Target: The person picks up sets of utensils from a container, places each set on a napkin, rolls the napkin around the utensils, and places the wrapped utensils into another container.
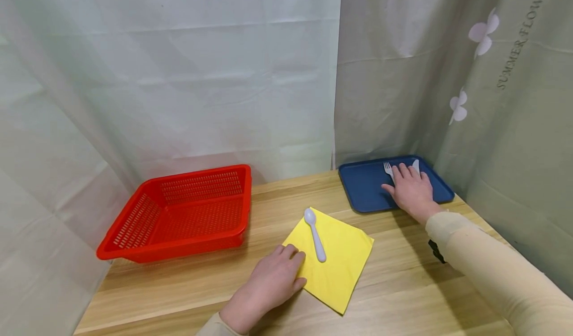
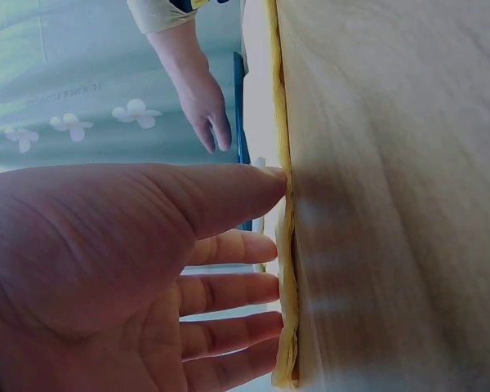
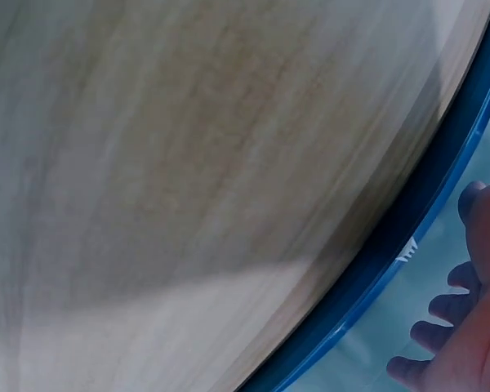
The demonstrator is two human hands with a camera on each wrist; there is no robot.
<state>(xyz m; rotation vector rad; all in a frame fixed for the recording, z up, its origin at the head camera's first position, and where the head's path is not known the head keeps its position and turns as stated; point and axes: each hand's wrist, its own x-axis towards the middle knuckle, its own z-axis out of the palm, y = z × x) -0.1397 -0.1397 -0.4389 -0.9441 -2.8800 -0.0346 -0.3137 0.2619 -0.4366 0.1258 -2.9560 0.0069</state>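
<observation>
A folded yellow napkin (image 1: 342, 264) lies on the table with a pale plastic spoon (image 1: 316, 236) across it. My left hand (image 1: 276, 275) rests at the napkin's left edge; in the left wrist view its fingers are nearly straight, with thumb and fingertips on the yellow edge (image 2: 284, 351). My right hand (image 1: 411, 189) is over the blue tray (image 1: 364, 189), fingers spread. Beside its fingers show a white fork (image 1: 388, 168) on the left and a white knife (image 1: 416, 165) on the right, both partly covered. In the right wrist view the fingers are above the tray's rim (image 3: 376, 273).
A red perforated basket (image 1: 192, 221) stands at the left of the wooden table (image 1: 188, 286). Pale curtains (image 1: 215, 77) hang behind and at both sides, close to the tray's far right corner.
</observation>
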